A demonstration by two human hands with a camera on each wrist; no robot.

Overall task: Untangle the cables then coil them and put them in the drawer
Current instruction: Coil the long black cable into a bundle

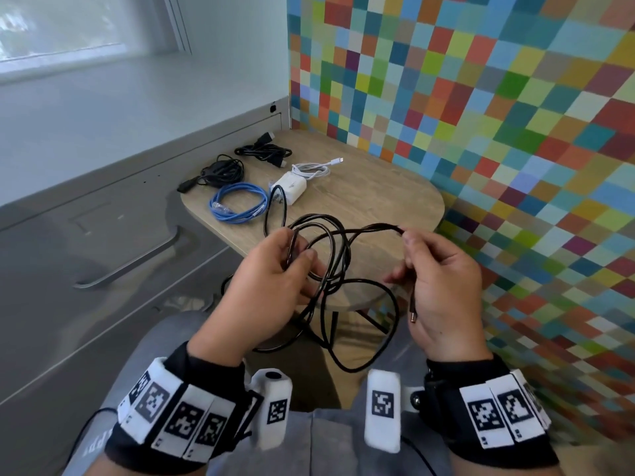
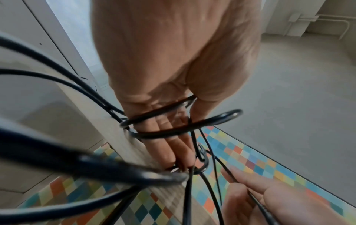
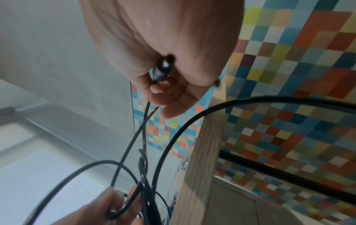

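Note:
A thin black cable (image 1: 343, 255) hangs in tangled loops between both hands, above the near edge of the small wooden table (image 1: 378, 201). My left hand (image 1: 275, 280) grips several loops of it; in the left wrist view the loops (image 2: 173, 120) wrap around the fingers (image 2: 169, 146). My right hand (image 1: 436, 280) pinches one strand near its top bend, and the cable's plug end (image 1: 411, 316) hangs by the palm. The right wrist view shows that plug (image 3: 162, 68) held against the palm. Slack loops drop toward my lap.
On the table lie a coiled blue cable (image 1: 238, 204), a white charger (image 1: 290, 188) with its white cord (image 1: 314, 168), and two black cable bundles (image 1: 223, 171) (image 1: 264, 151). A grey drawer front with a handle (image 1: 137, 259) stands at left. A checkered wall (image 1: 481, 132) borders the right.

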